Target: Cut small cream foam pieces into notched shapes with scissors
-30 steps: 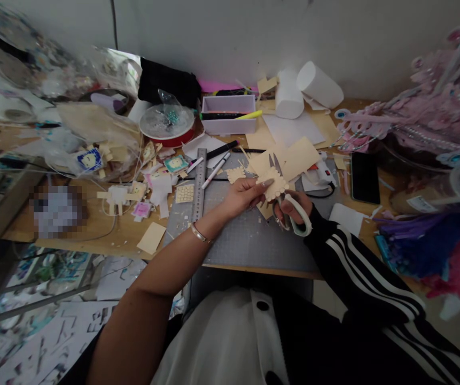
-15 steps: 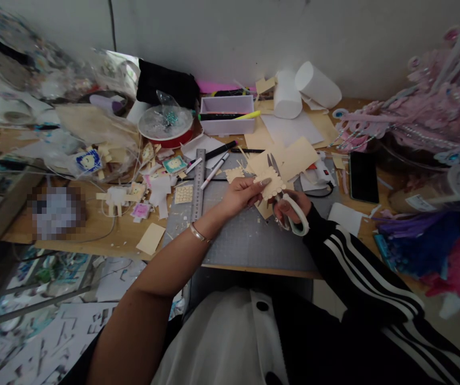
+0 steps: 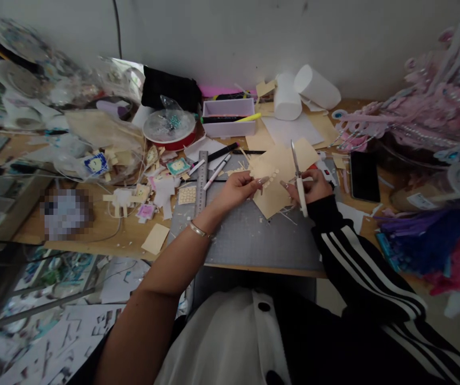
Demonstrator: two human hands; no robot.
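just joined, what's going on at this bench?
A person is working with scissors and cream paper. The left hand holds a scalloped cream piece, and the right hand holds white-handled scissors, blades pointing toward the wall and apart from that piece. Below the hands, a plain cream sheet lies over the gray cutting mat. A metal ruler and a white pen lie to the left.

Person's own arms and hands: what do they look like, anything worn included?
The left forearm is bare, with a shiny silver-coloured metal bangle near the wrist; the left hand is ungloved, with long fingernails. On the right, a long black fabric sleeve with lengthwise white stripes reaches the wrist; the right hand is ungloved.
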